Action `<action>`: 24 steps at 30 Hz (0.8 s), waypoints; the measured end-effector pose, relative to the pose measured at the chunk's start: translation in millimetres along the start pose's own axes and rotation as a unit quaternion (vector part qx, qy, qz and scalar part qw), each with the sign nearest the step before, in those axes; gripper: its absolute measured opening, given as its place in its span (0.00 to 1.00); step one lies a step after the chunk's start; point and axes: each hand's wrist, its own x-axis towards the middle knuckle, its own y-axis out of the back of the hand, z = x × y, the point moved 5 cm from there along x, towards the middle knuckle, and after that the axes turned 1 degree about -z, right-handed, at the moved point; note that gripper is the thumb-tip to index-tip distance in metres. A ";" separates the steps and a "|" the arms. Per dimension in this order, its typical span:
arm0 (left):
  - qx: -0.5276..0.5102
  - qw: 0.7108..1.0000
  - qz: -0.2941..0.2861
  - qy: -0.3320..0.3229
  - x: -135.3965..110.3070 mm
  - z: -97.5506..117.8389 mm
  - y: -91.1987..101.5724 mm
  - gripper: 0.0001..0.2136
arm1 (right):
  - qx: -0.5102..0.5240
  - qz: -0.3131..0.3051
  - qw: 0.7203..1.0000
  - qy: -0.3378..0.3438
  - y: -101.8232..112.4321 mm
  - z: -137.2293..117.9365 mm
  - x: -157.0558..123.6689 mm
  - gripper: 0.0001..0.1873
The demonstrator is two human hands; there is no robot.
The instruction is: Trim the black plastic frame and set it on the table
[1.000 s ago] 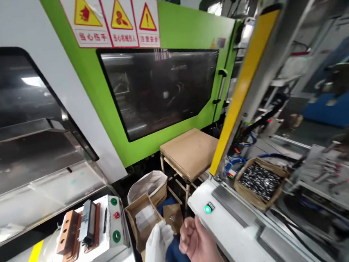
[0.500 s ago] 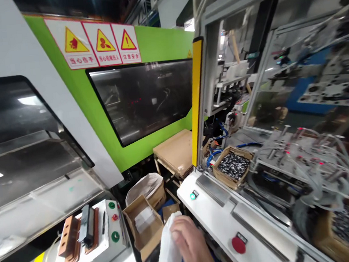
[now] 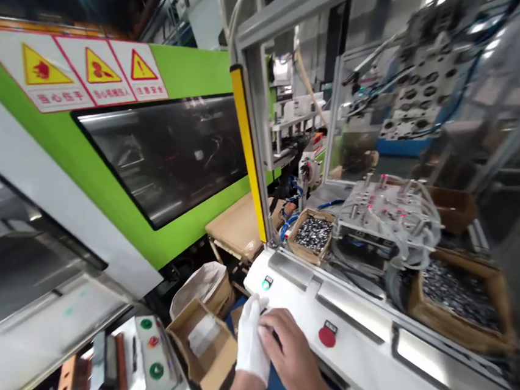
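The green injection moulding machine (image 3: 192, 66) fills the left of the view, with three yellow-and-red warning signs (image 3: 71, 72) above its dark window (image 3: 160, 161). To its right stands a metal-framed, glass-sided cell (image 3: 297, 7) with a yellow upright post (image 3: 247, 153) at its front corner. Inside the cell, a metal fixture trailing clear tubing (image 3: 385, 213) sits between a small cardboard tray of dark metal parts (image 3: 312, 233) and a larger cardboard box of similar parts (image 3: 459, 304).

Along the front of the cell runs a white tabletop (image 3: 360, 326) carrying a red emergency-stop button (image 3: 327, 336) and a lit green button (image 3: 265, 284). A low wooden stool with a cardboard top (image 3: 238, 228) stands beyond it, beside a box lined with a white bag (image 3: 199, 283). At lower left, a white control panel (image 3: 153, 352) has green and red buttons, with copper blocks (image 3: 69, 385) next to it.

The left hand, in a white glove (image 3: 251, 343), and the bare right hand (image 3: 287, 355) are together just off the tabletop's near edge, beside an open cardboard box (image 3: 212, 371) holding a white packet (image 3: 203, 335). The gloved fingers (image 3: 249, 325) are close together, and the right fingers (image 3: 277, 331) curl against the glove; whether either hand grips anything is hidden
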 end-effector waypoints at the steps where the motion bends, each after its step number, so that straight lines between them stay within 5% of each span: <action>1: -0.004 1.000 0.008 -0.002 3.0 7.7 -2.4 0.24 | -0.009 -0.035 0.999 -0.011 3.1 -0.8 -2.0 0.06; 5: 0.022 0.999 0.037 0.009 8.8 38.1 -8.2 0.25 | -0.042 -0.127 0.991 -0.017 2.6 -2.9 -15.2 0.07; 13: 0.221 0.962 0.071 -0.144 -17.9 68.8 -13.1 0.20 | 0.008 -0.170 0.978 -0.123 -3.3 13.6 -26.4 0.04; 19: 0.249 0.959 0.055 -0.123 -21.6 61.6 -7.4 0.21 | 0.003 -0.188 0.982 -0.038 2.9 1.9 -30.6 0.09; 24: 0.194 0.974 0.052 -0.106 -23.6 62.3 -3.5 0.21 | -0.087 -0.107 0.989 0.059 -3.6 -5.2 -35.4 0.06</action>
